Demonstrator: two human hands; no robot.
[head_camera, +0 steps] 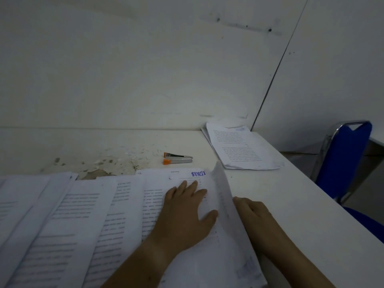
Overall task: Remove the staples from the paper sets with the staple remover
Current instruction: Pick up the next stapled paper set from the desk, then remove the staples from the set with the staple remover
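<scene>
Two hands were at the near edge. The left hand (185, 215) lay flat on the top paper set (153, 204), fingers straight and spread, pressing it down, gripping nothing. A blue stamp marked that set's far end, just beyond the fingertips.

The right hand (254, 217) sat just right of it, on the other side of a raised sheet (226, 204) that stood up on edge between the two hands. Its fingers were tucked behind the sheet, so I could not tell whether it gripped the sheet or only touched it.

More printed paper sets (62, 225) lay fanned and overlapping to the left, covering the near left of the white table (291, 194).

Further out, the staple remover (177, 158), silver with orange ends, lay on the bare table just beyond the papers, touched by neither hand. The tabletop to its left was flaked and stained.

At the far right corner lay a separate paper stack (241, 148), well apart from the hands. A blue chair (342, 159) with a metal frame stood off the right edge. A white wall (145, 69) rose behind.
</scene>
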